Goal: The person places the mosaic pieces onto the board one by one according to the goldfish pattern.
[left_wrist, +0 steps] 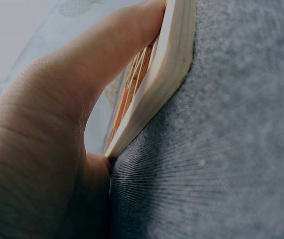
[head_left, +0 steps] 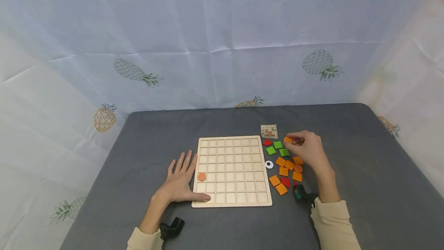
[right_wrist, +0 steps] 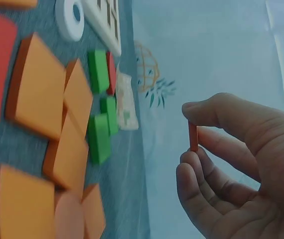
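A pale wooden grid board [head_left: 230,171] lies flat on the dark table. One orange disc [head_left: 201,177] sits in a cell of its leftmost column. My left hand [head_left: 178,184] is spread along the board's left side, its thumb resting over the near left corner; the left wrist view shows that thumb on the board's edge [left_wrist: 177,45]. Beyond the loose pieces, my right hand [head_left: 306,147] pinches a thin orange piece [right_wrist: 193,137] between thumb and fingertips, raised above the table. The fingers partly cover this piece, so its full outline cannot be told.
Right of the board lie several orange squares [head_left: 281,189], green squares [head_left: 278,144], red pieces [head_left: 267,142], an orange disc [head_left: 298,169] and a white ring with a dark centre [head_left: 269,164]. A small printed pattern card [head_left: 269,131] lies behind them. Pineapple-print cloth [head_left: 222,68] hangs around the table.
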`<state>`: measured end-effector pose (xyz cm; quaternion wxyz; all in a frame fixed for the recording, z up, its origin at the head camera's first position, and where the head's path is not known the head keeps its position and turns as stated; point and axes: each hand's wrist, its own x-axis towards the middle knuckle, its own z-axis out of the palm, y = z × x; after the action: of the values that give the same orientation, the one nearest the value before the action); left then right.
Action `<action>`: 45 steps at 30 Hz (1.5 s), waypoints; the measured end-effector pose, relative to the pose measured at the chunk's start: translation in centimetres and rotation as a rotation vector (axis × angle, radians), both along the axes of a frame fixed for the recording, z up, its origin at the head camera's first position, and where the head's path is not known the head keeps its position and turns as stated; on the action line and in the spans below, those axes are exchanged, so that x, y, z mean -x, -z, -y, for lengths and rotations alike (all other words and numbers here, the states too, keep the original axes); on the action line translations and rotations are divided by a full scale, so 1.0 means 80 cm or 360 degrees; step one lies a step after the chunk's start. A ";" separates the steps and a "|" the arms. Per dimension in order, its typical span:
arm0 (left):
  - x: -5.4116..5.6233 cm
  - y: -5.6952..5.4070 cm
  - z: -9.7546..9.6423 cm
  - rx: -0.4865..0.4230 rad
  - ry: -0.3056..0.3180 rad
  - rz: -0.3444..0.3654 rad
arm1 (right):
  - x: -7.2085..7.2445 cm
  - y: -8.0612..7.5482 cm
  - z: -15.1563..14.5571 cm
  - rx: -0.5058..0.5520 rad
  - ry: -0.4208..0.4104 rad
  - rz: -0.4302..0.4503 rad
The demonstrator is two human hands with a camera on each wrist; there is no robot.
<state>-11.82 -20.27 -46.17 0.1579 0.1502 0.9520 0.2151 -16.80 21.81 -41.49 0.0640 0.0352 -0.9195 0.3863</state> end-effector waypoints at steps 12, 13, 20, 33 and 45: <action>0.001 0.001 0.003 -0.0003 -0.0008 0.0017 | 0.005 -0.017 0.046 0.0153 -0.0173 -0.0093; 0.000 0.001 0.003 -0.0005 -0.0007 0.0014 | 0.006 -0.017 0.051 0.0174 -0.0195 -0.0095; 0.001 0.000 0.003 0.0008 -0.0005 0.0011 | 0.010 -0.018 0.091 0.0271 -0.0336 -0.0126; 0.000 -0.001 0.001 -0.0026 -0.0018 0.0013 | 0.010 -0.002 0.181 0.0457 -0.0577 -0.0104; 0.000 0.016 0.002 -0.0107 -0.0012 -0.0088 | 0.007 0.020 0.237 0.0394 -0.0762 0.0034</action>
<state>-11.80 -20.46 -47.47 0.1257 0.1578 0.9487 0.2434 -17.35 2.85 -43.08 -0.0351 0.2393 -0.8313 0.5004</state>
